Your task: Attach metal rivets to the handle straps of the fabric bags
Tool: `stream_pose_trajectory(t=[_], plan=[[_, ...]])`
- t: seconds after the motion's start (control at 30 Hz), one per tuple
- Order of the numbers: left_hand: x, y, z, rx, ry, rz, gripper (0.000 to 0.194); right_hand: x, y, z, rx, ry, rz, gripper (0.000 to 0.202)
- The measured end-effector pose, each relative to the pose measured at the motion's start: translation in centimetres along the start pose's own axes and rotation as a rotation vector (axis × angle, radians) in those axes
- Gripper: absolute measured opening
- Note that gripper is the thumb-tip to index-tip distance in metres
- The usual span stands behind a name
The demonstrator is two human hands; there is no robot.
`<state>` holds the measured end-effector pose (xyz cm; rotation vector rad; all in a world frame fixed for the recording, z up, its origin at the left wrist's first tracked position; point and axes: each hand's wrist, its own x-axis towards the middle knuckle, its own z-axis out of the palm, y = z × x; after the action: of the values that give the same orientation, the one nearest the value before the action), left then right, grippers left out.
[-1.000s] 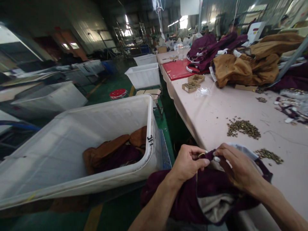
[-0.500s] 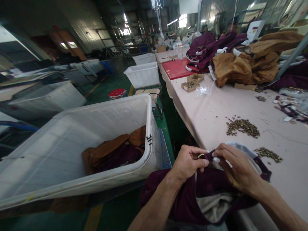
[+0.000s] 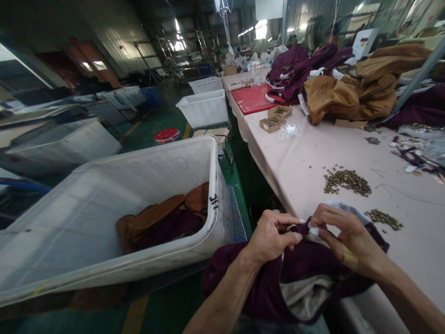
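Note:
A purple bag point(image 3: 239, 269) lies under my hands at the table's edge, its zipped opening parted over a pale lining point(image 3: 306, 294). My left hand point(image 3: 273, 236) is closed, pinching a short purple strap point(image 3: 303, 228) beside a brass-coloured ring point(image 3: 291, 228). White wrapping point(image 3: 313, 231) sits at the strap, and the fingertips of my right hand point(image 3: 344, 232) are closed on it. A tan bandage-like strip point(image 3: 349, 258) is on the right hand. Small brass-coloured metal studs lie in a large pile point(image 3: 347, 182) and a smaller pile point(image 3: 384, 219) beyond that hand.
A big white bin point(image 3: 153, 260) holding brown and purple bags stands at left. Along the pale table point(image 3: 278, 162) are small cardboard boxes point(image 3: 273, 123) of metal pieces, a red board point(image 3: 250, 99) and heaped brown bags point(image 3: 333, 99). A red stool point(image 3: 167, 135) stands behind the bin.
My right hand has turned slightly, its thumb and fingers shifting around the white wrapping. The left hand keeps its pinch on the strap. The whole view has shifted a little.

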<state>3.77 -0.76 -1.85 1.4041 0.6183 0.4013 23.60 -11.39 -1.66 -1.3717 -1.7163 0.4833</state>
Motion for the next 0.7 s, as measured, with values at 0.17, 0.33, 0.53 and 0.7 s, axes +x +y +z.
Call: stream_pose_trajectory(t=[0.17, 0.33, 0.53, 0.7], plan=[[0.3, -0.3, -0.3, 0.048, -0.038, 0.009, 0.039, -0.1, -0.1, -0.1, 0.02, 0.002, 0.029, 0.012], [0.0, 0.8, -0.5, 0.174, -0.126, 0.082, 0.034, -0.1, 0.4, -1.1, -0.072, -0.098, 0.072, 0.022], [-0.9, 1.6, 0.5, 0.548, 0.099, 0.21, 0.022, -0.7, 0.5, 0.2, -0.452, -0.125, -0.031, 0.02], [-1.4, 2.0, 0.9, 0.612, 0.227, 0.274, 0.012, -1.3, -0.5, 2.5, -0.719, 0.128, -0.199, 0.011]])
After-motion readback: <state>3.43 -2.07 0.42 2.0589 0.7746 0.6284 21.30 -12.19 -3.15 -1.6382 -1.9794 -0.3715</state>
